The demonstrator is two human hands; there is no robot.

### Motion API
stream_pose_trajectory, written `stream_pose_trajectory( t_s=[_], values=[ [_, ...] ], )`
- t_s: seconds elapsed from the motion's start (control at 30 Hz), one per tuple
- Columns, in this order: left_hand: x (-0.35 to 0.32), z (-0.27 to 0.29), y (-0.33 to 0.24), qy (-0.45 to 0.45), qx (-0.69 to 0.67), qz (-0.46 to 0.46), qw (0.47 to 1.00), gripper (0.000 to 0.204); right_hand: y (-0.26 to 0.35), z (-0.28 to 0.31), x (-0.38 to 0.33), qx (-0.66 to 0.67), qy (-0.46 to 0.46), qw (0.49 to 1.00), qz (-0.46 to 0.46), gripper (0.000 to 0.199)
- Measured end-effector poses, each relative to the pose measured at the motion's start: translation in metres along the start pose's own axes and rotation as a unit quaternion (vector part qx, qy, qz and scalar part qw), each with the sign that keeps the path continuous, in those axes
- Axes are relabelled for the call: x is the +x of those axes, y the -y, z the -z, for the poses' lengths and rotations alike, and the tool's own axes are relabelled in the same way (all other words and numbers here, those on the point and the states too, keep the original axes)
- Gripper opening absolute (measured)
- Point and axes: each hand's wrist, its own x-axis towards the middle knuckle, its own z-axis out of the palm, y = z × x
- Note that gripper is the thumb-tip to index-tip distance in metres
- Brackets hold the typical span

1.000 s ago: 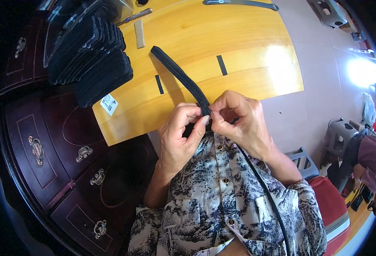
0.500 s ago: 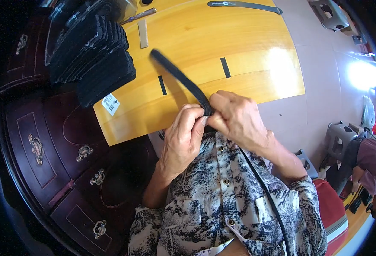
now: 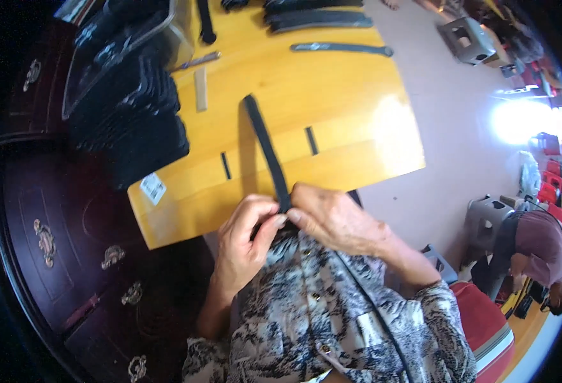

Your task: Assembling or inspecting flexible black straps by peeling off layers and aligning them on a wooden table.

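Observation:
A black fabric strap is pinched at its near end between my two hands, close in front of my patterned shirt. The rest of it points away over the table's near edge and leans slightly left. My left hand grips it with thumb and bent forefinger. From the other side my right hand closes on the same end, thumb tip almost against the left thumb. The fingers hide how that end is folded or joined.
The yellow table carries two short black strips, a beige strip, a pen-like tool and a grey strap. More straps lie beyond. Black pieces are stacked at left, beside dark drawers. Another person bends at right.
The view has tilted, bringing more straps at the table's far side into sight. The held strap now points more straight away and less to the left. Both hands still pinch its near end.

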Motion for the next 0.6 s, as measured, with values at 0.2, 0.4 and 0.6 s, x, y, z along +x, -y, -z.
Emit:
stream_pose_trajectory(
  t_s=[0.2,0.4,0.6],
  values=[
    [-0.001,0.007,-0.001,0.022,0.012,-0.012,1.0,0.014,0.009,0.014,-0.001,0.063,0.072,0.994,-0.05,0.025],
    [0.002,0.006,-0.006,0.031,0.035,-0.019,0.999,0.014,0.007,0.019,0.0,0.088,0.097,0.99,-0.051,0.025],
    [0.003,0.005,-0.011,0.029,0.076,-0.034,0.996,0.015,0.002,0.009,-0.002,0.07,0.046,0.996,-0.004,0.019]
  ],
)
